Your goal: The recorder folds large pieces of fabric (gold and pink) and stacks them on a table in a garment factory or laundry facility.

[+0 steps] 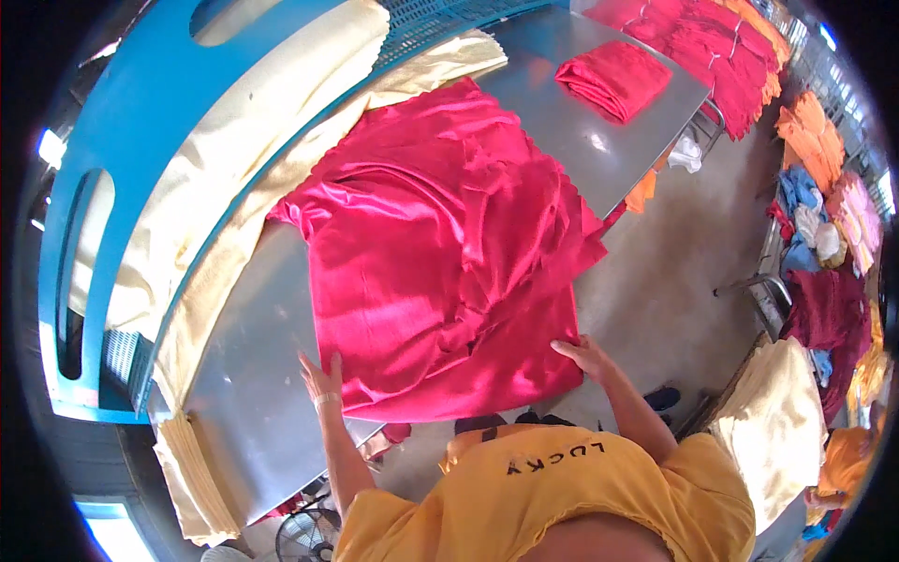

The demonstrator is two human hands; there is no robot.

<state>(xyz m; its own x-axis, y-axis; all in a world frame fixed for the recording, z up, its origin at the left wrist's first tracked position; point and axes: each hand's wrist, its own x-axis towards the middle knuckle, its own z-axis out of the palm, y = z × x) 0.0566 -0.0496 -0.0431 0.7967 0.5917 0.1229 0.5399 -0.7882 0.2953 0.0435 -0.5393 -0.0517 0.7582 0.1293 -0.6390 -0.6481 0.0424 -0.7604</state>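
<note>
A large piece of shiny crimson fabric (421,260) lies rumpled over a metal table (260,337), its near edge hanging past the table towards my body. At the fabric's near left corner, my left hand (324,379) touches the edge, fingers spread. My right hand (583,355) pinches the near right corner between thumb and fingers. Beyond, a folded crimson cloth (614,81) rests on the table. Cream shiny fabric (232,274) runs along the table's far left side, beside a blue plastic crate (147,140) that holds more cream fabric.
Tied bundles of crimson fabric (702,49) lie at the back right. Orange, blue, pink and maroon cloths line the right side, near draped cream fabric (769,428). A fan (307,537) stands below the table's near edge. Part of another person in orange (843,460) shows far right.
</note>
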